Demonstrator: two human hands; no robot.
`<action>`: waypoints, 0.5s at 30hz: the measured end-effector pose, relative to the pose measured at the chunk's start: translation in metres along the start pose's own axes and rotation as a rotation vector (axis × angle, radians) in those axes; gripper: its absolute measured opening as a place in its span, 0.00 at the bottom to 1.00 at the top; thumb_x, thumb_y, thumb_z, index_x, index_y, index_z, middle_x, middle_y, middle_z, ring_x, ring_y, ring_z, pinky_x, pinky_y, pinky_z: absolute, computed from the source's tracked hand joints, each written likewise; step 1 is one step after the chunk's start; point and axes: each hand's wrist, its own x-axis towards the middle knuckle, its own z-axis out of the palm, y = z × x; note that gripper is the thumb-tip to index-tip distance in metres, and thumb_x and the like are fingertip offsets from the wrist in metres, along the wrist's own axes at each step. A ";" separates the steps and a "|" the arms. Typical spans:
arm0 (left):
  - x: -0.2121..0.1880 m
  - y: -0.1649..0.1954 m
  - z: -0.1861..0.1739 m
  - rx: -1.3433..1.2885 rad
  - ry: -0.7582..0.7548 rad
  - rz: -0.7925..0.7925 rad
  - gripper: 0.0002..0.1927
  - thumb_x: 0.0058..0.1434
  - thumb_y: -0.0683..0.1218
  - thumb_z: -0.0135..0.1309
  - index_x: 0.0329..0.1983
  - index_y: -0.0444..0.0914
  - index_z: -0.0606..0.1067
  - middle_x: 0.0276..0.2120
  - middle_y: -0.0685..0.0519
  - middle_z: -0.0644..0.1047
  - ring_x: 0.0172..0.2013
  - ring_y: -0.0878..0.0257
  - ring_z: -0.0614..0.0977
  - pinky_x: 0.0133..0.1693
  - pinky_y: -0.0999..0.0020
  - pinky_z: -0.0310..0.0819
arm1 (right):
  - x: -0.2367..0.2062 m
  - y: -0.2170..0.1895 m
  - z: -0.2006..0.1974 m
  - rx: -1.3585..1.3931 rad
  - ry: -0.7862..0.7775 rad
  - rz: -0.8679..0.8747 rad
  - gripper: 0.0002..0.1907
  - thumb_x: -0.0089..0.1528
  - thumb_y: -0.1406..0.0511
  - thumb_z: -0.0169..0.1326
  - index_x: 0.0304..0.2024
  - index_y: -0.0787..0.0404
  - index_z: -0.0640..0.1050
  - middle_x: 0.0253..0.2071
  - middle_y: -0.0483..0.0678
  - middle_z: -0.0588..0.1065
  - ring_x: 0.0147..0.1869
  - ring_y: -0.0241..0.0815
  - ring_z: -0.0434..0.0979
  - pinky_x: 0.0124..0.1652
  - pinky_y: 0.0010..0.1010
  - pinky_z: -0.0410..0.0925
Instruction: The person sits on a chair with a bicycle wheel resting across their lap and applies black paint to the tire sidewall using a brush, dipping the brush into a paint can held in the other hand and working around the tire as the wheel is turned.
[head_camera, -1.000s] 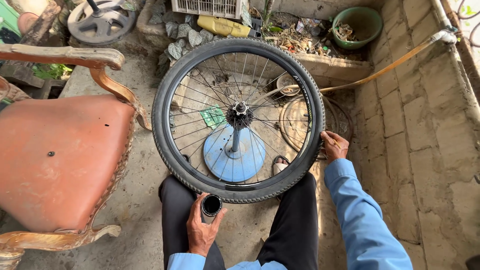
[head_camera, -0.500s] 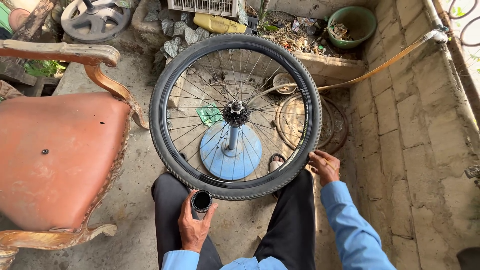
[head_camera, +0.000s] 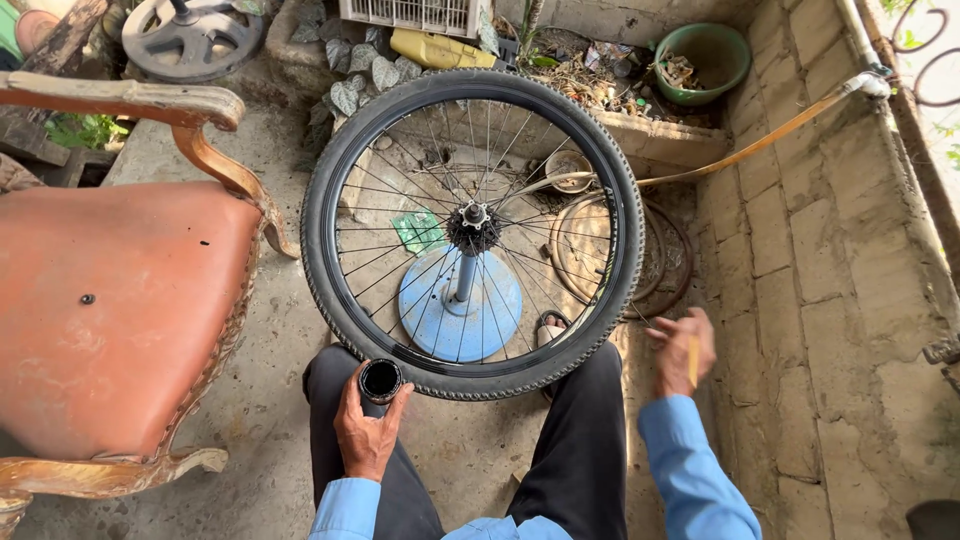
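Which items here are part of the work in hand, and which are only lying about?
In use:
- bicycle wheel on the blue stand
- small black pot in the left hand
- thin yellowish stick in the right hand

Lying about:
- orange chair
- green bucket
- yellow container
- white crate
- round metal base

View from above: a single head-worn camera looks steeply down at a seated person's lap and the floor.

The lens sits close over the knees, facing forward and down; a bicycle wheel on its stand fills the centre, a red chair the left edge, a brick wall the right.
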 end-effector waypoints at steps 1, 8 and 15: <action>0.002 -0.003 -0.001 0.010 0.000 -0.008 0.35 0.52 0.51 0.70 0.58 0.30 0.73 0.53 0.40 0.79 0.52 0.50 0.82 0.53 0.59 0.79 | -0.009 -0.005 -0.005 -0.012 -0.041 -0.059 0.27 0.71 0.55 0.41 0.65 0.66 0.71 0.37 0.56 0.79 0.34 0.43 0.80 0.32 0.29 0.72; 0.016 -0.026 0.004 -0.011 -0.006 0.029 0.34 0.54 0.50 0.70 0.58 0.30 0.72 0.53 0.40 0.79 0.52 0.51 0.82 0.53 0.60 0.80 | -0.103 -0.029 0.011 0.021 -0.721 -0.084 0.28 0.70 0.52 0.42 0.56 0.68 0.77 0.37 0.55 0.82 0.34 0.41 0.84 0.33 0.28 0.75; 0.018 -0.041 -0.011 0.073 -0.041 0.031 0.34 0.52 0.52 0.70 0.58 0.31 0.72 0.53 0.39 0.78 0.52 0.47 0.82 0.52 0.57 0.80 | -0.150 -0.018 0.073 -0.172 -0.774 0.243 0.14 0.63 0.65 0.58 0.43 0.71 0.83 0.30 0.53 0.82 0.28 0.38 0.82 0.25 0.24 0.71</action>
